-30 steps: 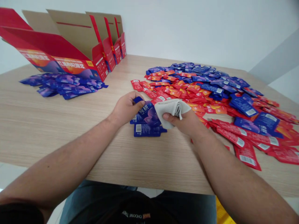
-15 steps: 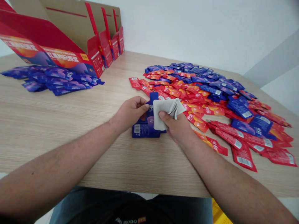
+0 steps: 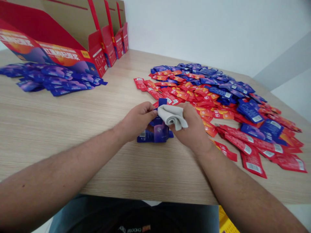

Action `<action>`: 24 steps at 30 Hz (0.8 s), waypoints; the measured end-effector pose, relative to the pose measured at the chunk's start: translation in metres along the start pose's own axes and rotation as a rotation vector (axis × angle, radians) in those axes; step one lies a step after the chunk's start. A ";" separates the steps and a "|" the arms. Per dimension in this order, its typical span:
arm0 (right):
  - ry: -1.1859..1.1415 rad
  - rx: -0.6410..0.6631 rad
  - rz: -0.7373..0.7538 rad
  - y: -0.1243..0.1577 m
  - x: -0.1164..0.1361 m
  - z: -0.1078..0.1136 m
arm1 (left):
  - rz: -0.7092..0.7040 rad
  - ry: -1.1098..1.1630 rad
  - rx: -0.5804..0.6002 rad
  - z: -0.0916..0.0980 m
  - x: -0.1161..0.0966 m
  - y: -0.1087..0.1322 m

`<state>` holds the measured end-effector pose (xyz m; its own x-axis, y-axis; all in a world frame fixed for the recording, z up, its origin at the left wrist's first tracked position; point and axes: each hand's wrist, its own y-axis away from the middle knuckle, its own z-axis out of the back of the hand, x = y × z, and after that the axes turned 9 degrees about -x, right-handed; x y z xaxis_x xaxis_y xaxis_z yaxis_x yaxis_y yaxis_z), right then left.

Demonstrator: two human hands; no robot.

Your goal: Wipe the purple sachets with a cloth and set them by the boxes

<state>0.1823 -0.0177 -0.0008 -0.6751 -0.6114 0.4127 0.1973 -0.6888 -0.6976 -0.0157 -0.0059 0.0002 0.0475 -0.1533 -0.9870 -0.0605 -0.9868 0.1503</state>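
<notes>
In the head view, a flat, glossy blue-purple pouch (image 3: pixel 160 132) with a narrow far tab is held over other blue pouches (image 3: pixel 145 137) on the wood-grain table (image 3: pixel 121 168). The left hand (image 3: pixel 138 119) pinches its left side; the right hand (image 3: pixel 193 126), fingertips partly hidden, grips a soft, folded grey-white cloth (image 3: pixel 170 112) against it. Half a second ago, the cloth covered more of its near end.

The wood-grain table (image 3: pixel 150 174) carries red boxes (image 3: pixel 62 55), a pile of blue pouches (image 3: pixel 66 84) and a red-and-blue pouch heap (image 3: pixel 204 94).
</notes>
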 end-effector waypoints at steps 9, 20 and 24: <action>0.043 0.053 0.076 0.005 0.001 -0.004 | 0.032 0.031 -0.002 0.001 0.001 0.000; 0.085 -0.017 -0.052 0.003 -0.004 -0.008 | -0.002 -0.001 0.025 0.001 -0.002 0.002; 0.003 0.045 -0.082 0.000 -0.003 -0.004 | -0.176 -0.157 0.093 0.004 0.001 0.002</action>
<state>0.1813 -0.0137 -0.0045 -0.6922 -0.5512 0.4658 0.1727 -0.7533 -0.6346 -0.0198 -0.0077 -0.0011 -0.0892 0.0374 -0.9953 -0.1569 -0.9873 -0.0230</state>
